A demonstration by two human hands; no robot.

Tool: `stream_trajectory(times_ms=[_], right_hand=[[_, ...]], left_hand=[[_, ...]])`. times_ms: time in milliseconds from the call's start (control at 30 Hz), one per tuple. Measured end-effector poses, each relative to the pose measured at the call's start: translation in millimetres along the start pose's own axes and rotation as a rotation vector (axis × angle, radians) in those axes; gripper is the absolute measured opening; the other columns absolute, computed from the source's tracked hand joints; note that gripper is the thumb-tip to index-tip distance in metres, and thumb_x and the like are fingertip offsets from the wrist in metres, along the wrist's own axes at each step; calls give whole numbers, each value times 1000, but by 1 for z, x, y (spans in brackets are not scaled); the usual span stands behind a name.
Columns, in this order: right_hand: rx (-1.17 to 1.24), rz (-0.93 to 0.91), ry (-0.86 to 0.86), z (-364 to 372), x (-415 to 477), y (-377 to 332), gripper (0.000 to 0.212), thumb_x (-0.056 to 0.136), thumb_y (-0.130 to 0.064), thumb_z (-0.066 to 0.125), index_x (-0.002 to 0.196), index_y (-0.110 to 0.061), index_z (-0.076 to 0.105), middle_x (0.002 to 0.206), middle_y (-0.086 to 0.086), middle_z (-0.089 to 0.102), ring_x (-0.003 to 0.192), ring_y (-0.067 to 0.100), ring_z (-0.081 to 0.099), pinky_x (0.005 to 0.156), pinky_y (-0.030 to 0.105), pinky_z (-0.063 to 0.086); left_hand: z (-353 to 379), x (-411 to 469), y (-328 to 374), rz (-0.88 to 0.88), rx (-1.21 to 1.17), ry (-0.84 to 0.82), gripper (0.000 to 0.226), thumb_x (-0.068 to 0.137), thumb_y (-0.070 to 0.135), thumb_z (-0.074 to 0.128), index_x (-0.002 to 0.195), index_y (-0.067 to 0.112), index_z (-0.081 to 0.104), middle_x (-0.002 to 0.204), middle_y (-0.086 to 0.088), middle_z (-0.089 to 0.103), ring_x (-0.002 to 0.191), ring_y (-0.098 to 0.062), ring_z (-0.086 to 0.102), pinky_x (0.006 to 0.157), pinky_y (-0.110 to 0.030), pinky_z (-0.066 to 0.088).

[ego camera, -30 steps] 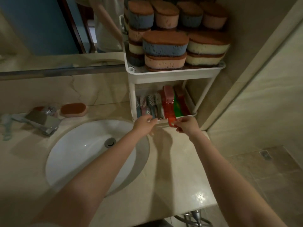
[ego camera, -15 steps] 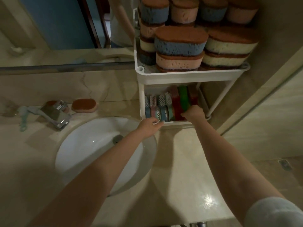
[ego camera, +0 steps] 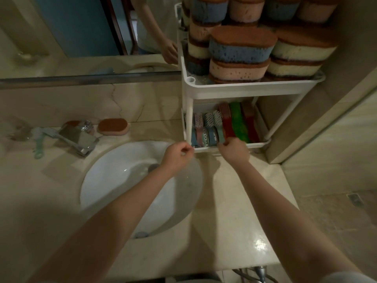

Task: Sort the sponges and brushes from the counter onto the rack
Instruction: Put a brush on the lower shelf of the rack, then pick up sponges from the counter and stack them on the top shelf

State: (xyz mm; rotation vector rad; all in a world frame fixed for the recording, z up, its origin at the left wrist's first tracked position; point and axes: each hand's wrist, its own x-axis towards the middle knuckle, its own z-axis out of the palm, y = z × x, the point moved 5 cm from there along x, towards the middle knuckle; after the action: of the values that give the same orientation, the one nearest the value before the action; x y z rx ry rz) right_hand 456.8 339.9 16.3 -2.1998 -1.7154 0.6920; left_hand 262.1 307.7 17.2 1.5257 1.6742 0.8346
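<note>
Left hand, right hand at rack, grips unclear

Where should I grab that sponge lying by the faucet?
Pinch the sponge across its narrow width, on the pink foam sides, coming from above: it lies flat, brown face up, close to the wall, with the faucet on its left.

R hand at lower lip of rack, fingertips lost among brushes. Gripping one? Can't tell. L hand curled, blurry, grip unclear. Top sponges cut off by frame edge. Greenish thing by tap: too blurred to ID. Both forearms run off bottom.
</note>
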Motion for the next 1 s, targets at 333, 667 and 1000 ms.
stream_trajectory(times_ms=[333,667,1000], right_hand=[[40,-289,-352,89,-50,-142,26,88,-35,63,100,-14,70,96,10,72,91,26,66,83,34,52],[58,-378,-309,165,-39,-292,46,92,-28,59,135,-14,49,132,10,57,120,27,53,95,30,41],[8,-451,-247,213,2,-336,48,81,-17,67,128,-17,57,123,9,59,109,28,56,82,25,37]], left_hand=[[-161,-13,-78,-26,-80,312,7,85,5,61,84,6,67,78,-3,62,64,8,55,67,-17,42],[-333,-14,-174,-151,-132,551,7,85,9,59,83,12,65,72,2,60,68,-8,55,66,-20,41],[-392,17,-311,-664,121,405,42,85,30,62,119,4,60,122,-15,61,110,-32,57,91,-34,44]])
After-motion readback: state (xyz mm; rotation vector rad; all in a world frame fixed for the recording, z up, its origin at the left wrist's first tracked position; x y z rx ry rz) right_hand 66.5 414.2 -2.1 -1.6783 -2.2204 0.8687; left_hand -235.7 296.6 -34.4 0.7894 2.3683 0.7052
